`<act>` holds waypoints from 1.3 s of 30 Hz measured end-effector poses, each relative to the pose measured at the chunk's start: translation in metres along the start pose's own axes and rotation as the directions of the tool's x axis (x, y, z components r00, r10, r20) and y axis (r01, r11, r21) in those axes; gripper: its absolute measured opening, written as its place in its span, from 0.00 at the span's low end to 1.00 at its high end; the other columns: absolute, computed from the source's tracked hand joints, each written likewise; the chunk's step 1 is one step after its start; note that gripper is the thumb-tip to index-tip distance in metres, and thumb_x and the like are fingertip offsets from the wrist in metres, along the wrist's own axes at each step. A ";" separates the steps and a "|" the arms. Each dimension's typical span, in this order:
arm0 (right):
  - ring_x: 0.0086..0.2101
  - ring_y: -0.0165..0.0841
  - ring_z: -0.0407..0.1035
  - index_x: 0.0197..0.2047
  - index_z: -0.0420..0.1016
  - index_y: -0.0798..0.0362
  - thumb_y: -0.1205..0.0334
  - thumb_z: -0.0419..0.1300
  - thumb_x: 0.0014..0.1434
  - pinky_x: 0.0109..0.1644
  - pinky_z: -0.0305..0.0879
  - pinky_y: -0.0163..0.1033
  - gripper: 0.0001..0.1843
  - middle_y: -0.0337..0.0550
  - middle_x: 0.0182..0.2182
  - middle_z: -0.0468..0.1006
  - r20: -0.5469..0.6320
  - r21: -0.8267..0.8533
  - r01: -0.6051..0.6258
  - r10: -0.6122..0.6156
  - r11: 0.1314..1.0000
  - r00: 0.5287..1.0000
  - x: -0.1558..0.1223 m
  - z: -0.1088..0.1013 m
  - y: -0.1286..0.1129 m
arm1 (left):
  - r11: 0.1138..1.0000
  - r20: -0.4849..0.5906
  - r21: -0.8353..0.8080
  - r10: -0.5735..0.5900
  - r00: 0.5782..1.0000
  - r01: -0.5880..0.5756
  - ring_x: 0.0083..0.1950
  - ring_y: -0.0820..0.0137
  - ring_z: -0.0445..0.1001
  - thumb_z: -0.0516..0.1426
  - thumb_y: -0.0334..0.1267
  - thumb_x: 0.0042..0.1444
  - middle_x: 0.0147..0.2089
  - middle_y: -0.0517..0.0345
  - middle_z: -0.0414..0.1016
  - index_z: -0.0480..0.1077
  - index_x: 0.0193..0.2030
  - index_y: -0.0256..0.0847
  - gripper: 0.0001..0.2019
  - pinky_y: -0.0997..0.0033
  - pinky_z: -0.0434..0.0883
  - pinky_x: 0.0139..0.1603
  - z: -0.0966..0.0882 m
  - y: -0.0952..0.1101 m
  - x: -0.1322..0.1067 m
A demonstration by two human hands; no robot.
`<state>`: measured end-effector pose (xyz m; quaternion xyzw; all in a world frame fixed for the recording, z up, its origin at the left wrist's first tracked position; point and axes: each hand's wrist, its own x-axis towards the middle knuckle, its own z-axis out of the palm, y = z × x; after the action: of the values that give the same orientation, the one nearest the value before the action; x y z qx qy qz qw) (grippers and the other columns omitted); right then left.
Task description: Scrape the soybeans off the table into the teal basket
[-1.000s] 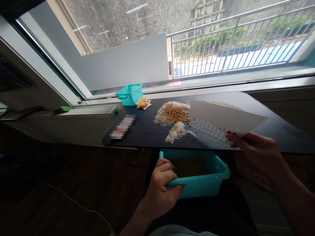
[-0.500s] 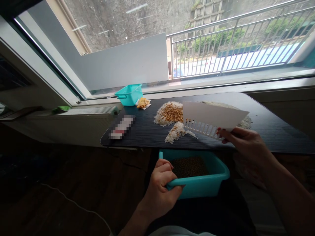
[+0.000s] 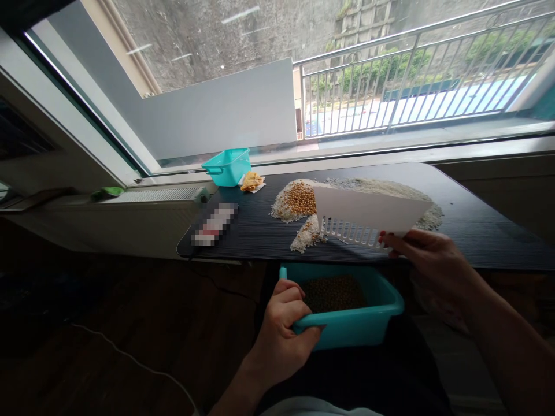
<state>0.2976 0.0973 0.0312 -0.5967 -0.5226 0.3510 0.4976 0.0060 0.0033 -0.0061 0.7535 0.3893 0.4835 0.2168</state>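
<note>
My left hand (image 3: 281,335) grips the near left rim of a teal plastic bin (image 3: 368,326) held below the table edge; brown beans (image 3: 333,293) fill its bottom. My right hand (image 3: 427,268) pinches the lower right corner of a white slotted scoop (image 3: 368,215), which is tilted low over the dark table (image 3: 477,231). The scoop's left end is at a small pile of white rice (image 3: 307,233). Behind it lies a heap of yellow beans on rice (image 3: 299,199), and a wider spread of rice (image 3: 390,188) runs to the right.
A second teal bin (image 3: 227,166) stands at the back left by the window, with a yellow crumpled wrapper (image 3: 252,181) next to it. A flat packet (image 3: 215,223) lies on the table's left end. A white cable (image 3: 130,358) runs over the dark floor.
My right hand has carried the slotted scoop left and down, from above the table's right part to the small rice pile. The left hand and bin have stayed put.
</note>
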 end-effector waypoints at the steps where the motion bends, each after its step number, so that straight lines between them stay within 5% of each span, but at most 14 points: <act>1: 0.25 0.36 0.73 0.25 0.86 0.49 0.22 0.78 0.27 0.33 0.75 0.45 0.38 0.45 0.25 0.85 0.002 0.000 -0.002 0.002 1.000 1.000 0.001 0.002 0.002 | 1.000 0.001 0.000 0.000 1.000 0.000 0.42 0.64 0.72 0.64 0.24 0.55 0.25 0.60 0.65 0.62 0.23 0.42 0.17 0.68 0.74 0.44 0.000 0.000 0.000; 19: 0.28 0.37 0.76 0.28 0.88 0.46 0.21 0.77 0.33 0.35 0.77 0.45 0.36 0.44 0.27 0.86 0.042 0.025 0.031 -0.032 0.999 0.999 0.002 0.012 0.009 | 1.000 -0.001 -0.009 -0.004 1.000 0.004 0.42 0.64 0.73 0.64 0.23 0.54 0.25 0.60 0.66 0.63 0.23 0.42 0.16 0.69 0.74 0.44 0.000 0.000 0.000; 30: 0.25 0.35 0.73 0.23 0.85 0.50 0.19 0.77 0.24 0.33 0.73 0.42 0.41 0.45 0.23 0.83 0.047 -0.011 -0.030 0.031 0.999 0.998 -0.010 0.002 -0.013 | 1.000 0.002 -0.010 -0.012 1.000 0.012 0.42 0.62 0.73 0.65 0.24 0.55 0.26 0.59 0.66 0.62 0.23 0.42 0.18 0.68 0.74 0.42 0.001 -0.002 -0.002; 39: 0.26 0.35 0.72 0.26 0.87 0.49 0.19 0.77 0.25 0.31 0.71 0.40 0.41 0.45 0.24 0.83 0.054 -0.019 -0.070 0.071 0.997 0.996 -0.014 0.001 -0.004 | 1.000 0.014 0.001 -0.018 1.000 0.018 0.43 0.61 0.74 0.66 0.24 0.54 0.26 0.59 0.66 0.62 0.23 0.43 0.18 0.68 0.75 0.42 0.000 -0.002 -0.002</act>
<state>0.2923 0.0842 0.0331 -0.6091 -0.5175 0.3801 0.4655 0.0053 0.0029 -0.0083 0.7535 0.3948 0.4759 0.2234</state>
